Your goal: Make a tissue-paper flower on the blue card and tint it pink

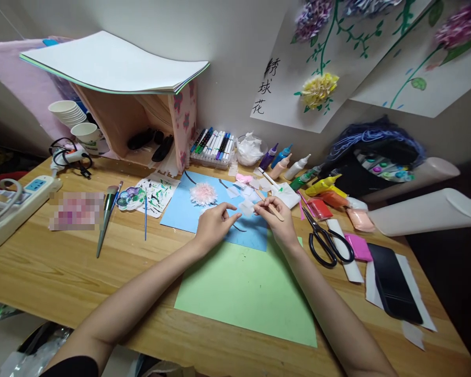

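A wooden craft stick [275, 211] is in my right hand [278, 222], whose fingers are closed around it. At those fingertips is a small piece of thin white paper [246, 207], apparently pinched there too. My left hand [214, 225] is just to the left, thumb and forefinger apart, with nothing visible between them. Both hands are over a blue sheet [176, 209] with dark painted strokes. A fluffy pale pink paper flower [203, 194] sits on it, beyond my left hand. More white paper pieces lie on the sheet's right part. A green sheet [243, 293] lies nearer me.
Black-handled scissors [325, 241], a phone [394, 283] and clay packets [357, 247] lie on the right. Paint bottles [284, 163] and a marker box [212, 146] line the back. Brushes [108, 217] and a power strip [21, 209] are left.
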`<state>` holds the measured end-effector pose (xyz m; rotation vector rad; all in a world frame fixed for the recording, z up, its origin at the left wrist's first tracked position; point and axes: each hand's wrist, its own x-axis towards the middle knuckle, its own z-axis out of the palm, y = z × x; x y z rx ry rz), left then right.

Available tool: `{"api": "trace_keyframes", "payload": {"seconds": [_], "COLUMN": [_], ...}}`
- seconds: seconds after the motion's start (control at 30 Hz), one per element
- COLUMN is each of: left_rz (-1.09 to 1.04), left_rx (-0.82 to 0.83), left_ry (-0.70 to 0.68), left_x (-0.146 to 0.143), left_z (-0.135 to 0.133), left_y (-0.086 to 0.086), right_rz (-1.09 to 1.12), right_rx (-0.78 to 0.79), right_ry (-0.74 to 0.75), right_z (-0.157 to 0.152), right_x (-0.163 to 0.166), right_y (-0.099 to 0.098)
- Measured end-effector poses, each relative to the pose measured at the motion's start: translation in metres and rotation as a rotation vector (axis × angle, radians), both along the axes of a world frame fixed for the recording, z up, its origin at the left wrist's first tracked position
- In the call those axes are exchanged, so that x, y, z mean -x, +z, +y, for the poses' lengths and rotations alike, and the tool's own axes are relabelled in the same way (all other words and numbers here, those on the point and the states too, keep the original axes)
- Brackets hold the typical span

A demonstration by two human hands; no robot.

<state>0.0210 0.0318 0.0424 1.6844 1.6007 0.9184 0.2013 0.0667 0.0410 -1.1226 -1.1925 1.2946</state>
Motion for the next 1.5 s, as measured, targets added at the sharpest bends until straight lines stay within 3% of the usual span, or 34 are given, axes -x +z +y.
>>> {"api": "trace_keyframes", "payload": {"seconds": [0.33, 0.47, 0.63, 0.77, 0.87, 0.93, 1.0, 1.07, 1.13, 1.23, 1.33, 1.5], "left_rz": [-0.532, -0.536, -0.379, -0.334, -0.403, -0.439, -0.409, -0.328, -0.25, -0.098, 0.081, 0.278], "left_rx": [0.361, 0.413, 0.224, 0.121, 0.234, 0.344, 0.439, 0.49, 0.433, 0.321, 0.229, 0.098], "left_ry": [-0.02, -0.027, 0.059, 0.107, 0.084, 0.03, -0.029, -0.029, 0.026, 0.061, 0.082, 0.098], "left_x": [-0.013, -0.011, -0.003, 0.016, 0.035, 0.047, 0.054, 0.056, 0.055, 0.051, 0.049, 0.05], "left_z": [0.031, 0.032, 0.031, 0.026, 0.008, -0.009, -0.027, -0.043, -0.052, -0.057, -0.056, -0.053], "left_y": [0.013, 0.018, 0.009, 0.015, 0.03, 0.035, 0.032, 0.021, 0.007, -0.007, -0.008, 0.001], "right_rz": [0.004, -0.028, -0.075, -0.355, -0.596, -0.591, -0.466, -0.298, -0.181, -0.191, -0.289, -0.376], "right_rx": [-0.032, -0.016, 0.027, -0.088, -0.239, -0.3, -0.327, -0.326, -0.309, -0.299, -0.357, -0.577], "right_ry": [0.034, 0.046, 0.012, -0.137, -0.275, -0.302, -0.238, -0.073, 0.145, 0.401, 0.501, 0.517], "right_z": [0.004, 0.005, 0.008, 0.009, 0.007, 0.004, -0.001, -0.01, -0.02, -0.035, -0.043, -0.047], "right_x": [-0.009, -0.011, -0.013, -0.017, -0.018, -0.016, -0.013, -0.008, -0.002, 0.008, 0.018, 0.029], "right_y": [0.005, 0.005, -0.005, -0.016, -0.015, -0.01, -0.004, 0.001, 0.002, 0.001, -0.003, -0.008]}}
